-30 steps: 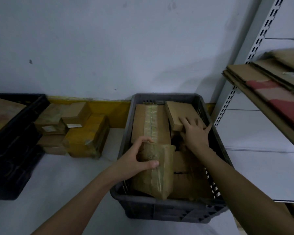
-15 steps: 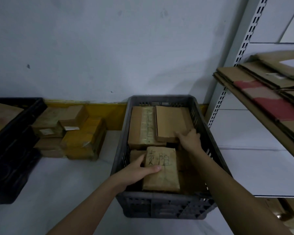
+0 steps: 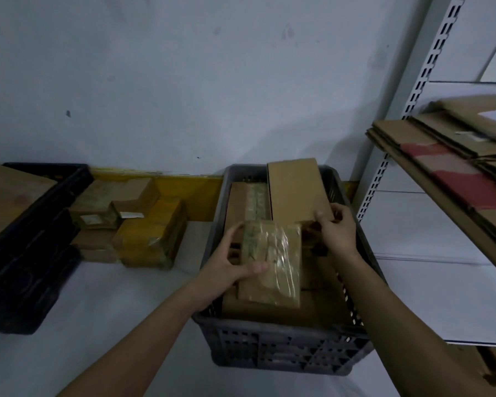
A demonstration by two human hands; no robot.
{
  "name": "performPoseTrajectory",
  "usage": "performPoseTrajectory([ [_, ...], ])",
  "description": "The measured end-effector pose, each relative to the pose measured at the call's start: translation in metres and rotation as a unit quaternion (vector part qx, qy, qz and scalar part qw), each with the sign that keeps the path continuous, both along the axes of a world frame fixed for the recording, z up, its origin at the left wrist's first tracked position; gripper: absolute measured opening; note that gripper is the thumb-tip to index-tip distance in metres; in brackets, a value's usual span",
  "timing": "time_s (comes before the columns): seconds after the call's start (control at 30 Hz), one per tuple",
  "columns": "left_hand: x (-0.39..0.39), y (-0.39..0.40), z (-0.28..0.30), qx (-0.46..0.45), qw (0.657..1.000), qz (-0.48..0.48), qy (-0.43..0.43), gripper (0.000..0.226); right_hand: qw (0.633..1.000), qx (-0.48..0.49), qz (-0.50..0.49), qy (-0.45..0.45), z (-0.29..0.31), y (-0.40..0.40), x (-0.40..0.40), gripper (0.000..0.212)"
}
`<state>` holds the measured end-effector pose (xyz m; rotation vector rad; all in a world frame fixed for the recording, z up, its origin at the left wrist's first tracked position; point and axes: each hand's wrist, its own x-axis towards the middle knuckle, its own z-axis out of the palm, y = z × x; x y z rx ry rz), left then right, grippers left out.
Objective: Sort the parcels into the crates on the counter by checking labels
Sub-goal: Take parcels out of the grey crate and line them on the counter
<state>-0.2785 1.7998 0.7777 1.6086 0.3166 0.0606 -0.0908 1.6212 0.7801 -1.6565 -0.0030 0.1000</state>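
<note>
A grey crate [image 3: 284, 348] stands on the white bench [image 3: 83, 325] against the wall, packed with brown parcels. The left hand [image 3: 229, 265] grips a taped parcel [image 3: 272, 262] wrapped in shiny clear tape; the thumb lies across its top face and the fingers [image 3: 234, 233] curl round its left edge, holding it tilted over the middle of the crate. The right hand [image 3: 337, 233] holds the near end of a long plain box [image 3: 297, 190], its fingers closed on the corner; the far end of the box rises above the crate's back rim. Beside that box, a flat parcel [image 3: 249, 200] with a strip of tape down its length lies at the crate's back left.

To the left of the crate, a pile of parcels [image 3: 132, 224] sits on the bench by the yellow strip at the wall's foot. Farther left stands a black crate [image 3: 32, 245] with a sheet of cardboard on top. On the right, a metal shelf [image 3: 441, 179] carries flattened cardboard.
</note>
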Motion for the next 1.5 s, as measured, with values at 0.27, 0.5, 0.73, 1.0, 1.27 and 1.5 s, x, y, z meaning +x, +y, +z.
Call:
performPoseTrajectory([
  [0.27, -0.015, 0.074, 0.057, -0.129, 0.97, 0.203, -0.038, 0.106, 0.988, 0.147, 0.046, -0.002, 0.034, 0.042, -0.025, 0.036],
  [0.5, -0.071, 0.142, 0.027, -0.159, 0.928, 0.338, 0.007, 0.109, 0.969, 0.192, 0.133, 0.08, 0.033, 0.104, -0.057, 0.029],
  [0.73, -0.143, 0.207, -0.027, -0.172, 0.902, 0.384, 0.092, 0.1, 0.961, 0.186, 0.163, 0.121, 0.022, 0.19, -0.101, 0.028],
  [1.0, -0.197, 0.279, -0.068, -0.17, 0.892, 0.398, 0.13, 0.107, 0.965, 0.111, 0.203, 0.121, -0.001, 0.278, -0.165, 0.032],
  [1.27, -0.255, 0.311, -0.121, -0.207, 0.891, 0.379, 0.138, 0.083, 0.954, 0.033, 0.22, 0.202, -0.081, 0.302, -0.219, 0.02],
  [1.5, -0.292, 0.338, -0.148, -0.25, 0.889, 0.364, 0.124, 0.073, 0.935, -0.034, 0.219, 0.278, -0.159, 0.296, -0.264, 0.023],
])
